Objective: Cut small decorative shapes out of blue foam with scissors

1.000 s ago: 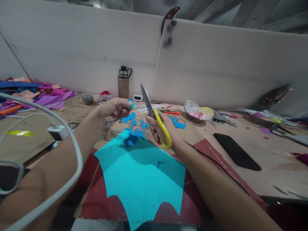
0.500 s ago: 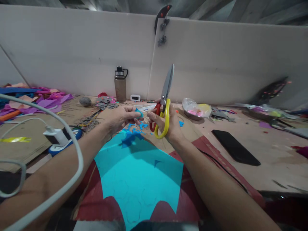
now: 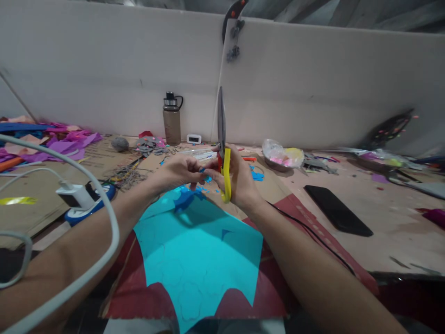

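Note:
My right hand is closed round yellow-handled scissors, whose blades are shut and point straight up. My left hand pinches a small blue paper piece right beside the scissor handles; both hands meet above the table. Below them lies a large cyan paper sheet with cut edges, resting on a red mat. Blue paper scraps are scattered beyond the hands.
A brown water bottle and a small white clock stand by the back wall. A black phone lies at the right. A white charger and cable cross the left; purple paper scraps pile far left. A bagged bowl sits behind.
The scissors swung from tilted left to upright, blades closing. My two hands moved together, so the left hand's blue piece now sits against the scissor handles.

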`<move>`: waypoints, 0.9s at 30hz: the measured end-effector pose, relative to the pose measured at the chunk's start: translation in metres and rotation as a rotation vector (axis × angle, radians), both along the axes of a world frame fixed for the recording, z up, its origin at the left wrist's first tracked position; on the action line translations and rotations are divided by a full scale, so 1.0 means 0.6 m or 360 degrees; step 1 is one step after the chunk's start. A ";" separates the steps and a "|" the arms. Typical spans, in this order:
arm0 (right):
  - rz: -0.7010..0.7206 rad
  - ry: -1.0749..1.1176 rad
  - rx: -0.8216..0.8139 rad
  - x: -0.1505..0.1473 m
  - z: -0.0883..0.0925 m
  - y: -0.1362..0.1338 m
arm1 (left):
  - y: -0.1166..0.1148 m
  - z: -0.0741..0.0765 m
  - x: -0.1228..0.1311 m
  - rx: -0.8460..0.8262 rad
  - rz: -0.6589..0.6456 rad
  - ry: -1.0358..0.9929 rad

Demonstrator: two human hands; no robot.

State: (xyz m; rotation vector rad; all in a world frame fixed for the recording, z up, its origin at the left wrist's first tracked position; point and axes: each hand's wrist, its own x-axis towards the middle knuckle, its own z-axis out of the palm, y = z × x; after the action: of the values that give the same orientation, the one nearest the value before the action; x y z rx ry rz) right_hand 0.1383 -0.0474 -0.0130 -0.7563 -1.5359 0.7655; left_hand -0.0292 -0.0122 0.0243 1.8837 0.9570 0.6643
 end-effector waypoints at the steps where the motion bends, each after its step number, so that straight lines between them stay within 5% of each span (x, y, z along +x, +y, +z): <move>1: 0.0017 -0.0006 -0.0003 0.000 0.001 -0.002 | 0.003 -0.003 0.000 0.0011 -0.0030 0.0017; 9: -0.0182 -0.0186 0.0045 -0.005 0.000 -0.005 | 0.027 -0.033 0.000 0.0150 -0.0022 -0.0081; 19: -0.0085 0.0372 -0.0094 -0.018 -0.004 -0.006 | 0.018 -0.046 0.010 -0.0015 0.0070 -0.0299; 27: -0.0123 0.0393 -0.0131 -0.020 -0.005 0.001 | 0.009 -0.042 0.017 -0.0167 0.0120 -0.0547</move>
State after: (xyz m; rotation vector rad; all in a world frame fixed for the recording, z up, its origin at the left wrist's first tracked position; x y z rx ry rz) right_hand 0.1262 -0.0470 -0.0158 -0.7478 -1.2531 0.8360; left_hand -0.0191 -0.0066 -0.0008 1.5822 0.8246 0.9298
